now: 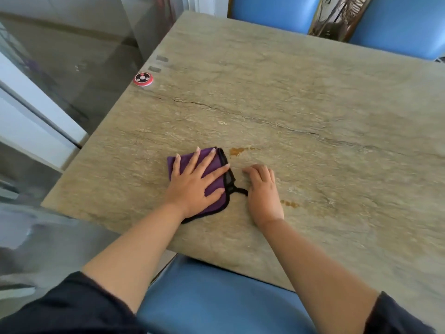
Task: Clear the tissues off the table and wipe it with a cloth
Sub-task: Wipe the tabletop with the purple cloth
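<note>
A folded purple cloth [218, 165] with black trim lies on the stone-patterned table [301, 97], near the front edge. My left hand [195, 184] presses flat on it with fingers spread. My right hand [263, 191] rests beside the cloth on the bare tabletop, fingers curled under, touching the cloth's black loop. A brown stain [237, 151] sits just beyond the cloth's far corner, and a smaller brown spot [290, 204] lies to the right of my right hand. No tissues are in view.
A round red and black call button [143, 79] sits at the table's left edge. Blue chairs stand at the far side [272, 10] [404, 25] and at the near side under my arms [216, 297]. A glass partition runs along the left.
</note>
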`<state>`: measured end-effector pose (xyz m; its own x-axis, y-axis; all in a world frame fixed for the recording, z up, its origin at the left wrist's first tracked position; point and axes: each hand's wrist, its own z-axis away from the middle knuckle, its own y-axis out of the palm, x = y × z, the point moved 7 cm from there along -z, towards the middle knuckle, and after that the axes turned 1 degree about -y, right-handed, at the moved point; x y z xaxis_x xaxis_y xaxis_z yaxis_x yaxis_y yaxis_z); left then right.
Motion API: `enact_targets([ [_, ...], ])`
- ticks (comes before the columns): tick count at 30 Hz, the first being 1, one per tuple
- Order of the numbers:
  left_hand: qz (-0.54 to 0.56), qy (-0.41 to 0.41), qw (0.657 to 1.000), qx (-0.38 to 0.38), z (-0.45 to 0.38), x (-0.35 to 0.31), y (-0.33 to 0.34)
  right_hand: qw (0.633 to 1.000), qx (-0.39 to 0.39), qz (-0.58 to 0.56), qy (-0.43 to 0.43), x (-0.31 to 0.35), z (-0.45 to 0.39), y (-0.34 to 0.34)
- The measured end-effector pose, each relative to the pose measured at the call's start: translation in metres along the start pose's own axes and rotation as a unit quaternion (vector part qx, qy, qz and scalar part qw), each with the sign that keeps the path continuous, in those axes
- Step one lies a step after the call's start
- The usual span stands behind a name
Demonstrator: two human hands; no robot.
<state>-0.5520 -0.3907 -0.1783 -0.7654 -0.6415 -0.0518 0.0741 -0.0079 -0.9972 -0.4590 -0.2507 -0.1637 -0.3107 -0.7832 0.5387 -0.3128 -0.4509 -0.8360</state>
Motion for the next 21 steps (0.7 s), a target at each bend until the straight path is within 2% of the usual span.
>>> enact_targets([
  [3, -0.013, -0.033, 0.999, 0.014, -0.018, -0.005, 0.001, 1.000, -0.005, -0.012, -0.010, -0.001, 0.002, -0.001],
  [7, -0.003, 0.043, 0.999, 0.031, -0.001, -0.009, 0.003, 0.998, -0.022, -0.057, 0.016, -0.004, 0.002, -0.006],
  [9, 0.014, 0.067, 0.998, 0.004, 0.007, 0.001, -0.005, 0.997, -0.049, -0.054, 0.034, 0.003, 0.002, -0.008],
  [10, 0.020, 0.052, 0.998, -0.029, 0.008, 0.011, -0.012, 0.997, -0.063, -0.037, 0.024, 0.014, 0.002, -0.006],
  [12, 0.060, -0.038, 0.994, -0.089, 0.006, 0.041, -0.023, 0.998, -0.054, 0.007, -0.037, 0.047, -0.002, 0.005],
  [14, 0.141, -0.149, 0.976, -0.079, 0.000, 0.070, -0.019, 0.992, 0.043, 0.042, -0.113, 0.080, -0.006, 0.034],
  [16, 0.190, -0.214, 0.957, -0.053, -0.004, 0.078, -0.008, 0.974, 0.140, 0.105, -0.146, 0.089, -0.011, 0.062],
  [18, 0.174, -0.239, 0.954, -0.054, -0.007, 0.073, -0.002, 0.965, 0.151, 0.163, -0.141, 0.079, -0.029, 0.070],
  [21, 0.090, -0.242, 0.964, -0.063, -0.007, 0.064, 0.000, 0.960, 0.146, 0.203, -0.123, 0.057, -0.072, 0.065],
])
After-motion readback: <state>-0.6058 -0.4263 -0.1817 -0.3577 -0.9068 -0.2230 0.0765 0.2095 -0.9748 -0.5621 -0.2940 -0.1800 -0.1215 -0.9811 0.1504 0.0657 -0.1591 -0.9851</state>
